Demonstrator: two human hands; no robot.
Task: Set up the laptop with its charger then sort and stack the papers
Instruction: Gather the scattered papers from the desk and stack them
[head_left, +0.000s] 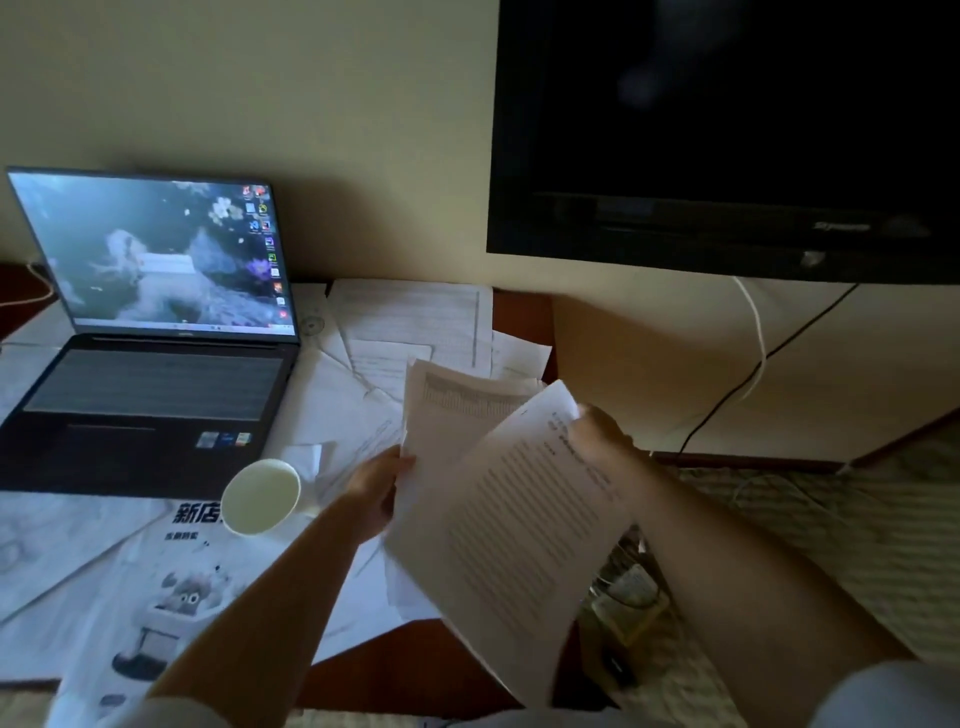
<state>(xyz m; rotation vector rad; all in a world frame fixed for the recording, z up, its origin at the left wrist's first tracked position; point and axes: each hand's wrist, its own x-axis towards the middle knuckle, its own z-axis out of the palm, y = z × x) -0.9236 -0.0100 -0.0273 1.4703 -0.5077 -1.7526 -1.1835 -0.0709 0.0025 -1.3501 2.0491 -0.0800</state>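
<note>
The right hand (597, 426) pinches the top corner of a printed sheet (519, 509), which hangs down and toward the viewer from that grip, bowing under its own weight. Just left of it, the left hand (376, 488) has its fingers curled round the left edge of a thin sheaf (447, 415), held upright behind the single sheet; the two overlap.

This paper is light, limp and slick against itself, so one-corner holds let it flop and slide. A hold at mid-edge, thumb on top, would likely keep the pages square.

Left of the left hand stands a cup (262, 496) on a flyer (156, 587). Beyond both hands more papers (415, 317) lie scattered on the table (519, 312). Farther left, the laptop (150, 332) sits open, screen lit; whether its charger is plugged in, I cannot tell.
</note>
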